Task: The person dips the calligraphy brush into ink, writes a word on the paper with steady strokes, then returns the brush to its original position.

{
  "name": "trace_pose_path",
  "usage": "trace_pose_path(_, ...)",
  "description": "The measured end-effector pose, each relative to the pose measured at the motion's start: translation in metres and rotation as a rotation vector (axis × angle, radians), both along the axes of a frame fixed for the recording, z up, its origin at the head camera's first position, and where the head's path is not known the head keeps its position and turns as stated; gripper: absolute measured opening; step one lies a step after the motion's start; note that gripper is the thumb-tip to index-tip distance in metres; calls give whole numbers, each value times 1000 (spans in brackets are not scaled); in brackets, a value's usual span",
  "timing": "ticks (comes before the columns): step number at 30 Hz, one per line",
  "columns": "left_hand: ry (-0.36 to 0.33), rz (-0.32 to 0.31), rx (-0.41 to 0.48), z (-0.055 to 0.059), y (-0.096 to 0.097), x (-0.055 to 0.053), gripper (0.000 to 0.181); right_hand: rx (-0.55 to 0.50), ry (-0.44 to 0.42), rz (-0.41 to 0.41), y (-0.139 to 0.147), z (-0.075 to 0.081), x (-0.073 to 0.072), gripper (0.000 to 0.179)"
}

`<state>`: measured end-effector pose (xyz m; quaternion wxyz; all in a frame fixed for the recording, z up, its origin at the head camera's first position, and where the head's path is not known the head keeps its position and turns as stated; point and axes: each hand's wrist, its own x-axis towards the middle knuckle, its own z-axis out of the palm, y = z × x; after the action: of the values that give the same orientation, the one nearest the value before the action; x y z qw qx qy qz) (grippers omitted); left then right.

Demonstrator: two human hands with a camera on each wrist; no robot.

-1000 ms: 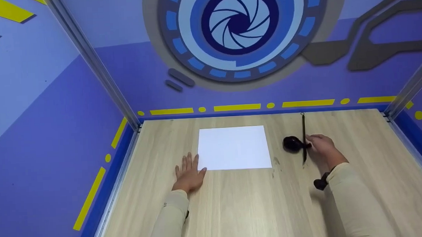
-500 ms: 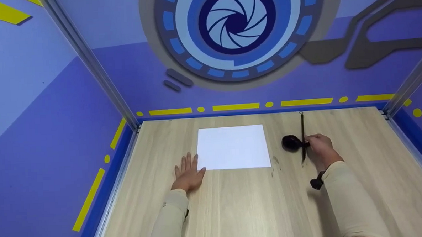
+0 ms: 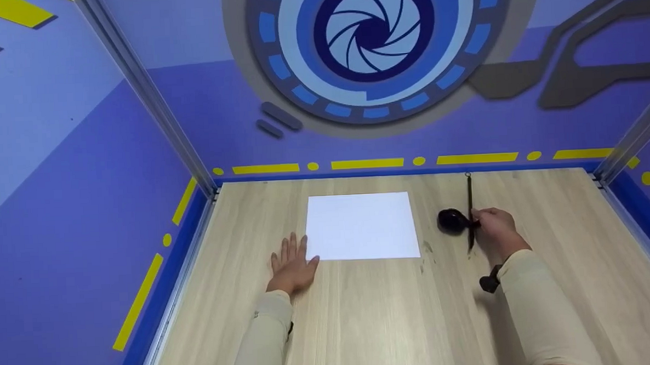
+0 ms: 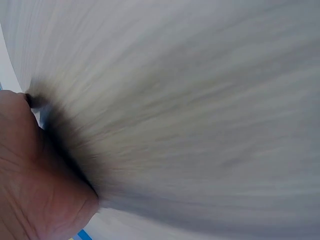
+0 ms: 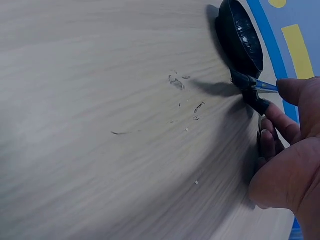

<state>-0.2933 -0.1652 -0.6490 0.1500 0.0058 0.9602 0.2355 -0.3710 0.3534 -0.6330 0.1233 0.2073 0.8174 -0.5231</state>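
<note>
In the head view a white sheet of paper [image 3: 361, 226] lies on the wooden table. My left hand [image 3: 293, 269] rests spread at its lower left corner, fingers straight, with the index finger and thumb at the paper's edge. A small round black dish [image 3: 452, 221] with a short stub handle sits right of the paper. Across that handle lies a thin dark writing brush [image 3: 469, 190], loop end away from me and bristles nearer. My right hand [image 5: 295, 150] pinches the brush beside the handle, thumb on the shaft, index finger against the handle. Whether it also grips the handle is unclear.
Dark ink smudges [image 5: 176, 82] mark the table [image 3: 375, 323] between the paper and the dish. A printed wall [image 3: 201, 116] stands behind the table's far edge, with side walls at left and right and metal posts [image 3: 151, 102] in the corners.
The head view shifts slightly. My right forearm has moved a little to the left; the hands, paper, dish and brush otherwise stay as they were.
</note>
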Motion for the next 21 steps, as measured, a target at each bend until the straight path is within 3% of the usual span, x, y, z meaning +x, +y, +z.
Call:
trace_pose_path(14,4,-7,-27,-2,0,-2,74,31,19,25,-2,2,3,61)
trace_pose_path(21,-2,5,6,-1,2,-1,74,47,12,19,0,3,3,62)
